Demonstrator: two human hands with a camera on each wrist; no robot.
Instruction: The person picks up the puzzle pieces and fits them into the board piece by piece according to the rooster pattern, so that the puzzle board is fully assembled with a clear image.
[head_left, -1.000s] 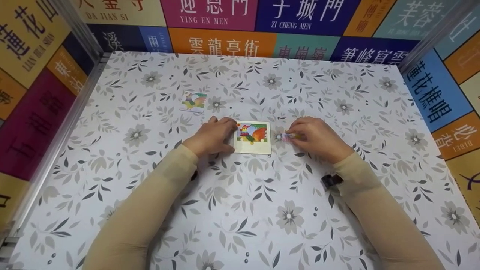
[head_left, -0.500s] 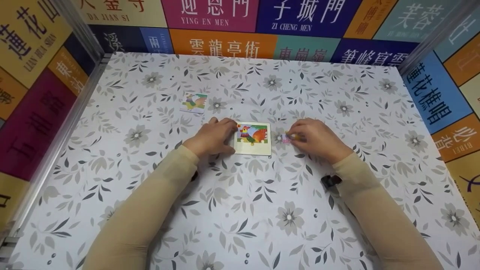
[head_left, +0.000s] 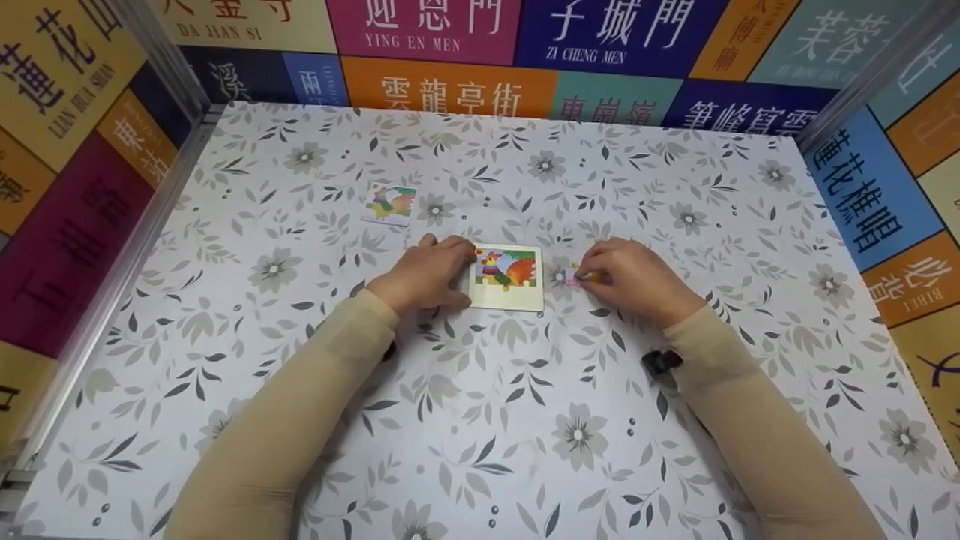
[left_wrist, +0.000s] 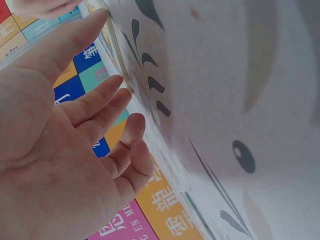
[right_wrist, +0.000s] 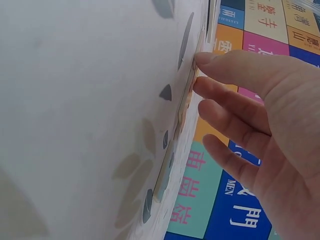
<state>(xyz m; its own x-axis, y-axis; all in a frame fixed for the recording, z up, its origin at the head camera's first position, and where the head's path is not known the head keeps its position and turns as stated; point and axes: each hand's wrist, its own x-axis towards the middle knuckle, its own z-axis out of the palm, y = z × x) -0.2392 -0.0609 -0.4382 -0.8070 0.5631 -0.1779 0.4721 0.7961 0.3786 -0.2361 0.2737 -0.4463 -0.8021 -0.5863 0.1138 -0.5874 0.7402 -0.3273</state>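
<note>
A cream puzzle board (head_left: 507,298) lies on the table in front of me, its picture a rooster filled in across the upper part and its lower strip bare cream. My left hand (head_left: 422,276) rests at the board's left side, thumb at the near corner and fingertips at the far one. In the left wrist view the thumb and two fingers reach straight to the board's edge. To the right, my right hand (head_left: 634,276) pinches at a small pink and yellow puzzle piece (head_left: 571,276) low on the tabletop. The fingers partly hide it. More flat pieces (right_wrist: 164,175) lie beneath the fingers in the right wrist view.
A rooster picture card (head_left: 389,205) lies up and left of the board. The table (head_left: 480,420) wears a white cover with grey leaves and flowers. Panels with colourful lettering (head_left: 450,90) stand along its back and sides.
The right hand's fingertips have shifted slightly over the pieces. The left hand, puzzle board and picture card have stayed in place.
</note>
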